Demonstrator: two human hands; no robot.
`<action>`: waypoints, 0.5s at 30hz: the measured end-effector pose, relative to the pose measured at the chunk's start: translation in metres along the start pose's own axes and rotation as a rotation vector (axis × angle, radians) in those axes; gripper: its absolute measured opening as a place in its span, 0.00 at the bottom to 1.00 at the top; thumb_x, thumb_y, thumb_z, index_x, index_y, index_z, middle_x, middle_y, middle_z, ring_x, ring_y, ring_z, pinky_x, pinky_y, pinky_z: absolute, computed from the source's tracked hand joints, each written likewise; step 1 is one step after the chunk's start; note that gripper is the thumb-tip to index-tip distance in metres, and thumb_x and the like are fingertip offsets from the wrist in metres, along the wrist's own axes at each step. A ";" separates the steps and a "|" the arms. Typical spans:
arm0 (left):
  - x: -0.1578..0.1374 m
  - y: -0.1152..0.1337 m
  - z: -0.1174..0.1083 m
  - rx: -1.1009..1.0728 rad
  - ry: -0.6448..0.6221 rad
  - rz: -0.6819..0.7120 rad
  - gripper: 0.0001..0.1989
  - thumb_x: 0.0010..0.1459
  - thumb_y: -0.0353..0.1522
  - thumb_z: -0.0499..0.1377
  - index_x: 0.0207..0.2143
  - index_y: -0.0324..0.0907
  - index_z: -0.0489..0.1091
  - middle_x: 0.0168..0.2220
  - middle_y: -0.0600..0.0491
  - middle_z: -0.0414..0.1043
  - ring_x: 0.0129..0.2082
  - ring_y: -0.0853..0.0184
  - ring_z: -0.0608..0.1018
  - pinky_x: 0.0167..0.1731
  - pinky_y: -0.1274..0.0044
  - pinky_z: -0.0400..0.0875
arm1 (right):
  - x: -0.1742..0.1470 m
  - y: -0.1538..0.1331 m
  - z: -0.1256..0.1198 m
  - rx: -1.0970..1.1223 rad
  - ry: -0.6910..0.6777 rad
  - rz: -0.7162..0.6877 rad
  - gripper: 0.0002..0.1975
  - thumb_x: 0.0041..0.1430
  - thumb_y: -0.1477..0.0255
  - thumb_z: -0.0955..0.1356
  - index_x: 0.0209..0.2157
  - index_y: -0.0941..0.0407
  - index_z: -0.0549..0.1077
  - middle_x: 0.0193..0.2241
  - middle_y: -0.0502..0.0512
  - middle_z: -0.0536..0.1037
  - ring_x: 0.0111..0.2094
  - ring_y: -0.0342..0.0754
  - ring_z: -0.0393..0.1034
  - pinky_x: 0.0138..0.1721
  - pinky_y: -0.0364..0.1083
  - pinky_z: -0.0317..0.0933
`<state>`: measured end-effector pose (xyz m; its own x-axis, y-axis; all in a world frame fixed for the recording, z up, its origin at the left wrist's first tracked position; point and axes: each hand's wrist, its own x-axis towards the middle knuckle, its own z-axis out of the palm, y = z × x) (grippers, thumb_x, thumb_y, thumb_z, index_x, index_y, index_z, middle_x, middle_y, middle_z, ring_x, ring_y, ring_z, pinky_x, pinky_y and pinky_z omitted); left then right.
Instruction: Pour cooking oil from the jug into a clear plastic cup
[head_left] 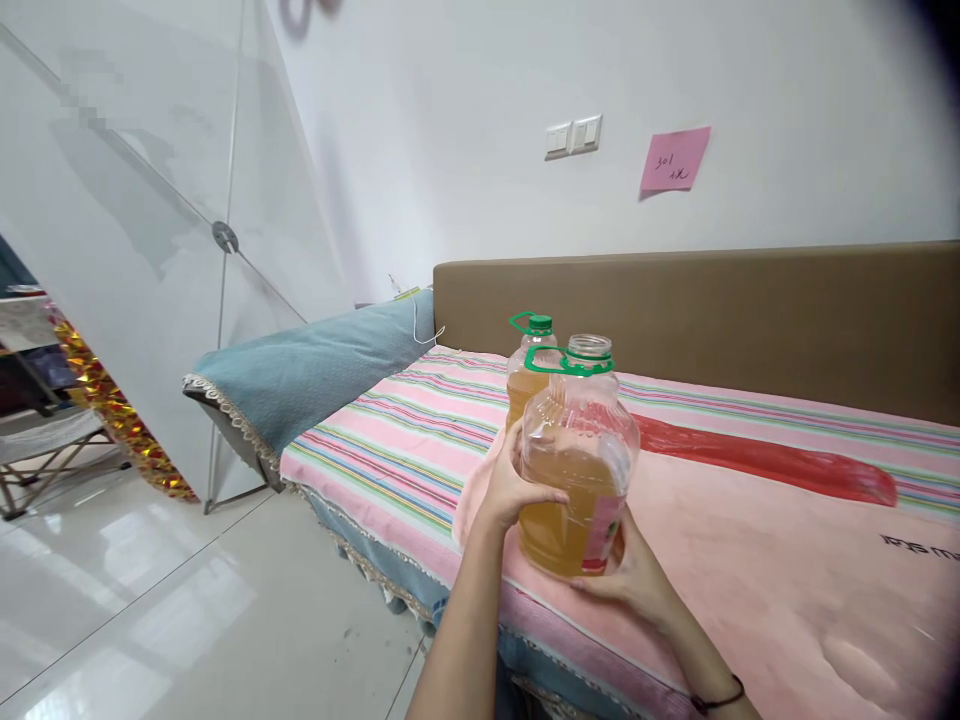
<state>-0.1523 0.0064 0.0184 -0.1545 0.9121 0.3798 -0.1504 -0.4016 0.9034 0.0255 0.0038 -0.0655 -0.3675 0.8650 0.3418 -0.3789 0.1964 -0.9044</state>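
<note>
Holding a big plastic jug (577,470) between them, both hands are closed on it above the edge of the bed (750,560). The left hand (517,485) grips its side, fingers curled around. The right hand (634,580) supports the bottom from below. The jug has no cap and is about half full of yellow liquid. Just behind the left hand stands a second bottle (529,365) with a green cap.
</note>
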 end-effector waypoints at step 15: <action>-0.046 0.034 0.083 -0.488 0.028 -0.041 0.52 0.16 0.36 0.81 0.50 0.47 0.69 0.42 0.52 0.77 0.44 0.58 0.78 0.44 0.72 0.73 | -0.085 -0.015 -0.014 0.207 0.315 -0.089 0.63 0.42 0.47 0.79 0.72 0.42 0.43 0.65 0.61 0.62 0.60 0.65 0.65 0.56 0.64 0.66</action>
<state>-0.0692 -0.0427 0.0481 -0.1637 0.9282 0.3341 -0.5958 -0.3630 0.7164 0.0737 -0.0662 -0.0845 -0.0588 0.9546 0.2920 -0.5729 0.2073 -0.7930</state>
